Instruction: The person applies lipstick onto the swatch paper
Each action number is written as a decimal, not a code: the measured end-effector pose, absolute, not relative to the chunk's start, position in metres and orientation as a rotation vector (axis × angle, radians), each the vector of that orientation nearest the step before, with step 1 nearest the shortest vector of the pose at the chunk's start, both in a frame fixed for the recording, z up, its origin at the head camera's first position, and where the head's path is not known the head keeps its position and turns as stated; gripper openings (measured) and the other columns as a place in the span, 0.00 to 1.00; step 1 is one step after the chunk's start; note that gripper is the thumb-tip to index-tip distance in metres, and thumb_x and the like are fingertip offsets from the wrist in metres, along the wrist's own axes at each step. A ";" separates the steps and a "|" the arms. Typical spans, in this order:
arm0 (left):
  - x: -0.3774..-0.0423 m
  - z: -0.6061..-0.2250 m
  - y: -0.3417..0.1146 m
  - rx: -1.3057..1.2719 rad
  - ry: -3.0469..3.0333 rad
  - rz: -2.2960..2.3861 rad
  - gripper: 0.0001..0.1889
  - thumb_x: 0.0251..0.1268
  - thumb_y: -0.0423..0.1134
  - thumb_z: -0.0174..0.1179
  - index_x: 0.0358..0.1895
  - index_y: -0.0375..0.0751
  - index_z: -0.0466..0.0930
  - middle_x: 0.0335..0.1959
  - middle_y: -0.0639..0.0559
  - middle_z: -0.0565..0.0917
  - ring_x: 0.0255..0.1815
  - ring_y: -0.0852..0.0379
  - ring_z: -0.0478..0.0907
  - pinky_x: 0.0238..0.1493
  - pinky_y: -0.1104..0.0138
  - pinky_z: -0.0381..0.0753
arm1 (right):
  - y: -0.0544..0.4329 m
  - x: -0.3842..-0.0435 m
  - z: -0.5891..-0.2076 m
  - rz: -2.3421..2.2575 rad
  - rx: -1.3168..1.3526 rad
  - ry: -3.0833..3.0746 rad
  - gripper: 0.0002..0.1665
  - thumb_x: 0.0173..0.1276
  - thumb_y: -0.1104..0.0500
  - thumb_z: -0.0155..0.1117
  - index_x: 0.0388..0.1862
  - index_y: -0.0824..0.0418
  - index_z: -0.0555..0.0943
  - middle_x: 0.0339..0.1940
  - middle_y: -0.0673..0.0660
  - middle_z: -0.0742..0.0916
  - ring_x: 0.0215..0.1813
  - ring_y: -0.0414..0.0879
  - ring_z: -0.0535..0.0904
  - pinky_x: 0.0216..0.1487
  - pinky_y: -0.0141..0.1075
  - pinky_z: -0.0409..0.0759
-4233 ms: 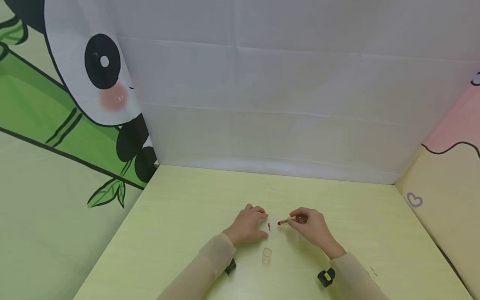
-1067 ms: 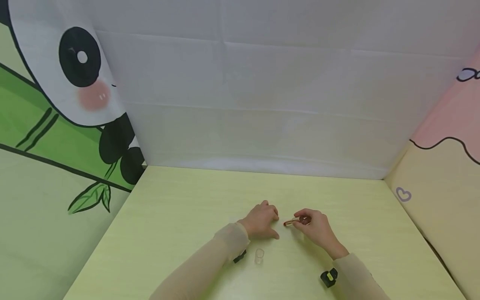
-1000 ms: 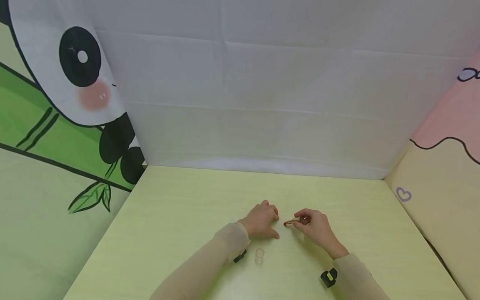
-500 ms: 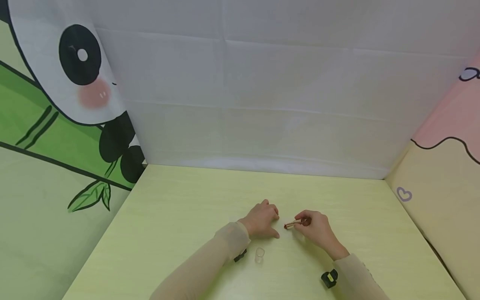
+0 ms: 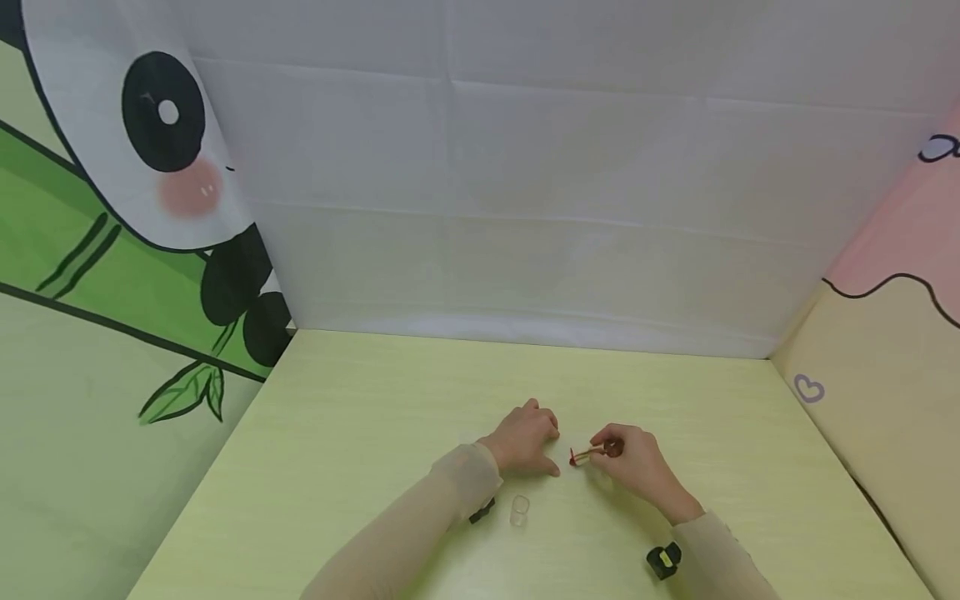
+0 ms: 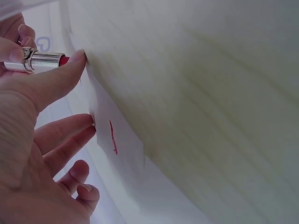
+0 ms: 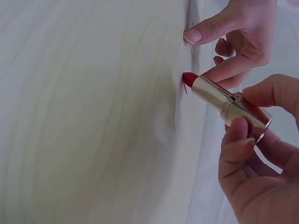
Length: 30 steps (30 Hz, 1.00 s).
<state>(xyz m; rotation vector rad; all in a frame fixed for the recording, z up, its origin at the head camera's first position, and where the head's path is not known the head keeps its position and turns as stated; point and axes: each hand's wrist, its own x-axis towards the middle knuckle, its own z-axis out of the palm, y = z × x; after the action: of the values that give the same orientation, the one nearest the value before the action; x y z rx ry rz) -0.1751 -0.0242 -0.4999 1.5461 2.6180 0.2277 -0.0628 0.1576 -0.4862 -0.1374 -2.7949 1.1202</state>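
Note:
My right hand (image 5: 637,467) pinches a lipstick (image 7: 212,94) by its gold tube between thumb and fingers. The red tip touches a thin white sheet (image 6: 127,163) on the table, at the lower end of a short red streak (image 5: 572,455). My left hand (image 5: 520,439) lies on the sheet with fingers and thumb spread, fingertips resting near its surface. Another red mark (image 6: 112,136) shows on the sheet in the left wrist view, beside the left fingertips; the head view does not show it. A clear cap (image 5: 519,510) stands nearer the body, below the left hand.
The pale yellow table (image 5: 390,392) stretches around both hands. A white cloth backdrop (image 5: 525,208) rises behind it, with printed side panels left and right. Small black devices (image 5: 663,561) sit at both wrists.
Over the last second the right hand has drawn the lipstick slightly toward the body, leaving a fresh red streak. Since the oldest frame, the left hand has shifted right; it stays still lately.

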 end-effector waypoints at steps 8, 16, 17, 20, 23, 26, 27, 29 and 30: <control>-0.177 -0.502 -0.022 1.547 2.627 0.227 0.28 0.45 0.62 0.71 0.48 0.48 0.86 0.48 0.60 0.78 0.45 0.57 0.67 0.45 0.67 0.69 | 0.161 -0.059 -0.478 1.179 -0.099 -2.730 0.06 0.58 0.65 0.70 0.34 0.59 0.84 0.26 0.48 0.82 0.28 0.43 0.75 0.27 0.34 0.73; -0.177 -0.503 -0.022 1.534 2.646 0.203 0.29 0.44 0.62 0.72 0.48 0.49 0.85 0.48 0.59 0.79 0.44 0.57 0.67 0.44 0.68 0.69 | 0.162 -0.060 -0.477 1.181 -0.100 -2.724 0.06 0.58 0.64 0.71 0.35 0.60 0.84 0.25 0.48 0.81 0.27 0.43 0.75 0.26 0.33 0.72; -0.177 -0.503 -0.022 1.534 2.648 0.203 0.30 0.43 0.62 0.72 0.48 0.49 0.85 0.48 0.59 0.79 0.44 0.57 0.67 0.44 0.68 0.69 | 0.163 -0.060 -0.478 1.182 -0.103 -2.724 0.06 0.58 0.64 0.71 0.35 0.60 0.84 0.25 0.48 0.81 0.27 0.43 0.75 0.26 0.33 0.72; -0.177 -0.503 -0.022 1.532 2.652 0.206 0.30 0.43 0.62 0.72 0.48 0.48 0.85 0.47 0.59 0.79 0.44 0.57 0.67 0.44 0.68 0.69 | 0.164 -0.060 -0.479 1.184 -0.114 -2.724 0.06 0.58 0.64 0.71 0.35 0.60 0.84 0.25 0.49 0.81 0.28 0.44 0.75 0.26 0.33 0.73; -0.176 -0.503 -0.022 1.520 2.651 0.211 0.30 0.43 0.62 0.72 0.48 0.48 0.85 0.47 0.59 0.79 0.44 0.57 0.67 0.45 0.68 0.69 | 0.164 -0.060 -0.480 1.188 -0.124 -2.724 0.06 0.58 0.64 0.71 0.35 0.59 0.84 0.25 0.49 0.81 0.28 0.44 0.75 0.26 0.33 0.72; -0.175 -0.501 -0.022 1.500 2.640 0.231 0.31 0.43 0.62 0.72 0.49 0.47 0.84 0.48 0.59 0.79 0.44 0.57 0.66 0.45 0.68 0.69 | 0.164 -0.060 -0.479 1.192 -0.116 -2.720 0.06 0.58 0.64 0.71 0.35 0.59 0.84 0.25 0.49 0.81 0.28 0.44 0.75 0.26 0.33 0.72; -0.175 -0.500 -0.022 1.496 2.636 0.241 0.31 0.43 0.62 0.72 0.49 0.47 0.84 0.48 0.58 0.79 0.44 0.57 0.66 0.45 0.68 0.69 | 0.164 -0.060 -0.479 1.192 -0.109 -2.717 0.06 0.58 0.64 0.71 0.35 0.59 0.84 0.25 0.49 0.81 0.28 0.43 0.74 0.26 0.33 0.72; -0.175 -0.499 -0.022 1.498 2.635 0.245 0.32 0.44 0.63 0.71 0.50 0.47 0.84 0.48 0.58 0.79 0.44 0.57 0.66 0.46 0.68 0.69 | 0.165 -0.060 -0.478 1.187 -0.096 -2.715 0.06 0.58 0.64 0.71 0.35 0.59 0.84 0.25 0.49 0.81 0.28 0.43 0.75 0.26 0.33 0.72; -0.176 -0.498 -0.022 1.500 2.635 0.246 0.32 0.44 0.63 0.71 0.50 0.47 0.84 0.48 0.58 0.79 0.44 0.57 0.66 0.46 0.68 0.69 | 0.164 -0.060 -0.478 1.184 -0.091 -2.713 0.06 0.58 0.64 0.71 0.35 0.60 0.84 0.25 0.49 0.81 0.27 0.43 0.75 0.26 0.33 0.72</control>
<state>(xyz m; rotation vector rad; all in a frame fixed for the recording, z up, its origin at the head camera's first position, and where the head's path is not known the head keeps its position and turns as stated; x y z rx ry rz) -0.1756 -0.0221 -0.4980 1.5004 2.6348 0.2460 -0.0596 0.1645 -0.4781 -0.0906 -2.7133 1.1837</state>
